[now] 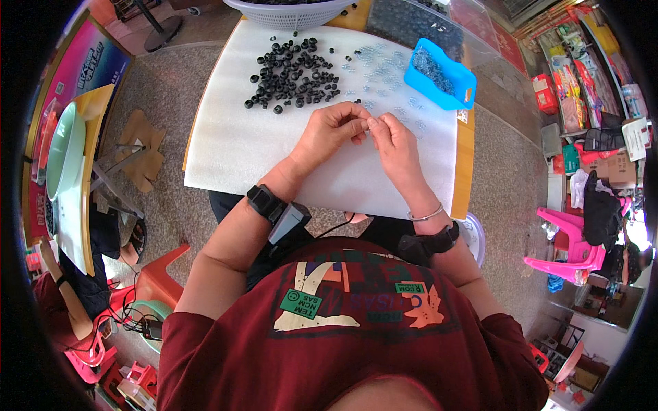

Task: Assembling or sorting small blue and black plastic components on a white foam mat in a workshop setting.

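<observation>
We cannot see what, if anything, the left hand (334, 129) and right hand (396, 140) pinch. The top edge crops the lavender basket (291, 15), and the clear pieces (377, 58) are too small to identify.

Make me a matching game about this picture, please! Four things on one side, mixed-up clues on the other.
Things
1. black pieces
2. blue tray
3. left hand and right hand
4. round basket

Clues
A. pale purple, at the top edge of the picture
B. close together over the white sheet
C. loose in a dark cluster, left of some scattered pale bits
D. bright coloured, with small pale bits inside

Right pairs
1-C, 2-D, 3-B, 4-A
</observation>
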A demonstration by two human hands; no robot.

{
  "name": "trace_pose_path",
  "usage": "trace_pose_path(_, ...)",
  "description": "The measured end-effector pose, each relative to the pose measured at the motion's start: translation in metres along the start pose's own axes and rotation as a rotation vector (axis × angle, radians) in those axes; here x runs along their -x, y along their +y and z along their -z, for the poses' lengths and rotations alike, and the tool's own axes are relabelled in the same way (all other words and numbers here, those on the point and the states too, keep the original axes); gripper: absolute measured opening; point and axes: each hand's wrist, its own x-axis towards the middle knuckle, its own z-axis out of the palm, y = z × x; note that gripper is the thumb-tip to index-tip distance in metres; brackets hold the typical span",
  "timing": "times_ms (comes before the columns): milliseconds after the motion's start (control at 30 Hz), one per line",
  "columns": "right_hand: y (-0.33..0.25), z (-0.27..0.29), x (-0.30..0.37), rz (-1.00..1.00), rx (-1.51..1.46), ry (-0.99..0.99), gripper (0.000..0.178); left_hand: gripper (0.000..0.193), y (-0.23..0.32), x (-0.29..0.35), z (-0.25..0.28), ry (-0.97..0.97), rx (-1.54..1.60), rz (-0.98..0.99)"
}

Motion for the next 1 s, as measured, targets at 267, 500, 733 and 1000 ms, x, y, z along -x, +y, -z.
trace_pose_path(267, 0.0041, -0.0071, 0.0029, -0.075, -0.272, 0.049, 0.032, 0.01, -0.0062, -0.0005, -0.0007, 0.051, -0.03, -0.051)
trace_pose_path(500, -0.0026, -0.0007, 0.0015, -0.027, -0.179, 0.014, 0.026, 0.009, -0.0008, -0.0001, -0.0022, 0.023, -0.011, -0.036)
trace_pose_path(733, 0.0, -0.0029, 0.004, 0.017, -0.241, 0.033, 0.022, 0.007, -0.0023, 0.0004, -0.0007, 0.032, -0.044, -0.039)
trace_pose_path(1000, -0.0035, -0.0037, 0.0067, 0.081, -0.322, 0.037, 0.016, 0.007, 0.0031, 0.0004, 0.0028, -0.014, 0.118, 0.066)
